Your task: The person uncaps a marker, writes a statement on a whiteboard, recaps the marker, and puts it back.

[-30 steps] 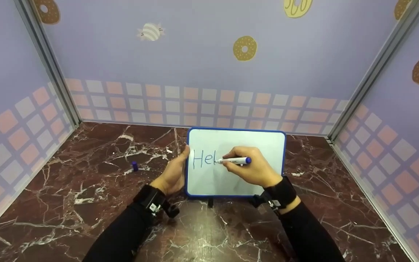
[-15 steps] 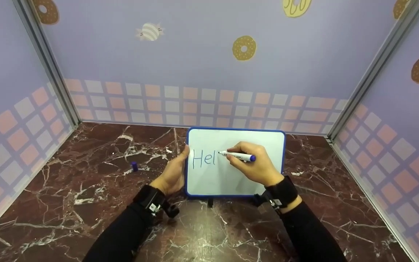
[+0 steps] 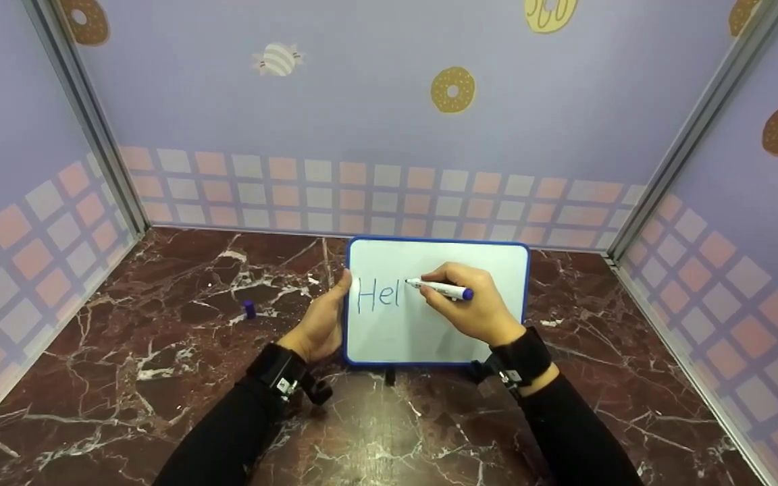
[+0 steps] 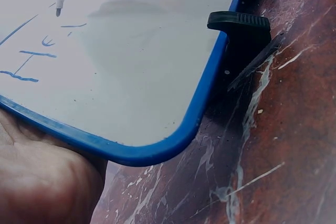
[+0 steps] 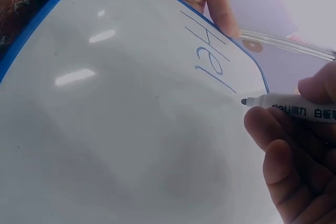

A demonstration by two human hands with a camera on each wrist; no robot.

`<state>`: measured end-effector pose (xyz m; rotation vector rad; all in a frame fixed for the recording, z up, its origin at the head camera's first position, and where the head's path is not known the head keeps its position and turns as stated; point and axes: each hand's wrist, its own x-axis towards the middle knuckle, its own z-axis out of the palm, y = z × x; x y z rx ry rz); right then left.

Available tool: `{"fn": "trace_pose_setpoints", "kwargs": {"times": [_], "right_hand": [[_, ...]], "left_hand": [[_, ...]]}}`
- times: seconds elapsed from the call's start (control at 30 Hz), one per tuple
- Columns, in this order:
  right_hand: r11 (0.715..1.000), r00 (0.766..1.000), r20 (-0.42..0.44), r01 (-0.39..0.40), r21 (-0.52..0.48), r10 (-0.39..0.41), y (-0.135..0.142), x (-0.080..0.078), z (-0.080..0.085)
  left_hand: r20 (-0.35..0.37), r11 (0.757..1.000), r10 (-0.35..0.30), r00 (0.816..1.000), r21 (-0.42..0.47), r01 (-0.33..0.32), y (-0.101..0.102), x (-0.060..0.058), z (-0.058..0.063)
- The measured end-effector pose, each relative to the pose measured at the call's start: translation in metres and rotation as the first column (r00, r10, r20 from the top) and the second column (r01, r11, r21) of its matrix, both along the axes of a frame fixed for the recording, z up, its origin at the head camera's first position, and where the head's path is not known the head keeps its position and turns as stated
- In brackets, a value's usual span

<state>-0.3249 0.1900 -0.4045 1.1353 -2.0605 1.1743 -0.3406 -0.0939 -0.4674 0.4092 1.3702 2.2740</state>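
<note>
Writing on whiteboard (image 3: pixel 413 332) between both hands | right hand (image 3: pixel 475 305): fingers pinched on marker (image 3: pixel 453 291), tip just right of "Hel" (image 3: pixel 387 295) | left hand (image 3: pixel 322 321): grips its left edge, fingertips hidden | brace it, match letter height, press lightly

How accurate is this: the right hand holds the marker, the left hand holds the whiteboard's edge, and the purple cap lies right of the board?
One side is wrong: the head view shows the purple cap lying left of the whiteboard. The right hand does hold the marker, and the left hand the whiteboard's edge.
</note>
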Motion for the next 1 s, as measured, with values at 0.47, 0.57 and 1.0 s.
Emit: {"fn": "trace_pose_setpoints", "kwargs": {"times": [0.47, 0.57, 1.0], "right_hand": [[1.0, 1.0, -0.001, 0.017, 0.023, -0.017, -0.0004, -0.0011, -0.0017], [0.999, 1.0, 0.004, 0.018, 0.029, -0.018, 0.0, -0.0007, -0.001], [0.999, 1.0, 0.009, -0.016, 0.032, 0.016, 0.0008, -0.0017, -0.0033]], "left_hand": [[0.005, 1.0, -0.012, 1.0, -0.003, 0.012, -0.0002, 0.0007, 0.0012], [0.0, 1.0, -0.015, 1.0, -0.001, 0.015, -0.0001, 0.0008, 0.0012], [0.007, 1.0, -0.014, 1.0, -0.004, 0.014, -0.0001, 0.0003, 0.0007]]}}
